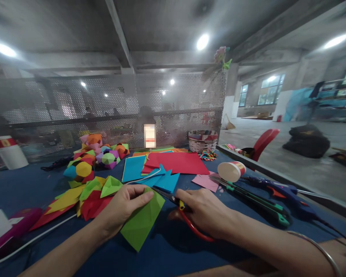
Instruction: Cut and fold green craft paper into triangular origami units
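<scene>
My left hand [131,204] pinches a piece of creased green paper [144,223] near its upper edge, thumb on top. The paper hangs with one corner pointing down towards me. In my right hand [204,209] is a pair of scissors [194,227] with red and yellow handles. Its dark blades point left and reach the paper's upper right edge; I cannot tell how far they have cut. Behind the blades lie blue paper pieces [164,181] and a large red sheet [178,162]. Folded green, yellow and red papers [89,196] lie left of my left hand.
Several colourful paper balls [83,169] stand at the back left. On the right are a green-and-black cutter [256,204], a tipped paper cup [232,171] and a blue glue gun [273,188]. A woven basket [203,141] stands against the perforated screen [173,100]. A white cable [46,232] crosses the left.
</scene>
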{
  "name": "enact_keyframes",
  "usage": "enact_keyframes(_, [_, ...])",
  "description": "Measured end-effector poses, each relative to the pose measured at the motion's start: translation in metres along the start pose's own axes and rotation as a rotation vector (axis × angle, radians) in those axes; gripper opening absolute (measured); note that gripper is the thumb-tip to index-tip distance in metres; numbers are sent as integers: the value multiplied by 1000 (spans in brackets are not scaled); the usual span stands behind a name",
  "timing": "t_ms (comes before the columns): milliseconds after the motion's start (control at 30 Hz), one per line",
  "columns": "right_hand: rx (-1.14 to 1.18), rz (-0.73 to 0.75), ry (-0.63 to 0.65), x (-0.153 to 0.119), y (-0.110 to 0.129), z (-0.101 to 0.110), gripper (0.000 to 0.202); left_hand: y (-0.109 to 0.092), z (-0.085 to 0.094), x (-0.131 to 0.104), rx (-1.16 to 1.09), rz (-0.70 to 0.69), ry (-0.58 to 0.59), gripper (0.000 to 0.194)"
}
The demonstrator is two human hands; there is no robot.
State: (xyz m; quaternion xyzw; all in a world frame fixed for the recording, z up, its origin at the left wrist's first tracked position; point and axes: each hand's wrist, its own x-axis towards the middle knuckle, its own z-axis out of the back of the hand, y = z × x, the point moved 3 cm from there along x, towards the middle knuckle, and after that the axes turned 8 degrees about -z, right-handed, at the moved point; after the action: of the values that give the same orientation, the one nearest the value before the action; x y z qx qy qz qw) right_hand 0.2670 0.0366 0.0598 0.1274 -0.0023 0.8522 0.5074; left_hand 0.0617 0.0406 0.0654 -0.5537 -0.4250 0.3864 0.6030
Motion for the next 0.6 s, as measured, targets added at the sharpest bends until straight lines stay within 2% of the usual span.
enact_keyframes(167, [104, 15, -60, -1, -1, 1, 45, 0, 0, 1, -10, 15, -11, 51])
enact_keyframes(367, [295, 18, -16, -5, 1, 6, 52, 0, 1, -2, -16, 18, -16, 50])
enact_keyframes(467, [589, -39, 12, -4, -1, 4, 50, -1, 0, -1, -47, 13, -41, 48])
enact_keyframes(600, [1116, -196, 156, -1, 4, -8, 53, -5, -1, 3, -123, -16, -144, 49])
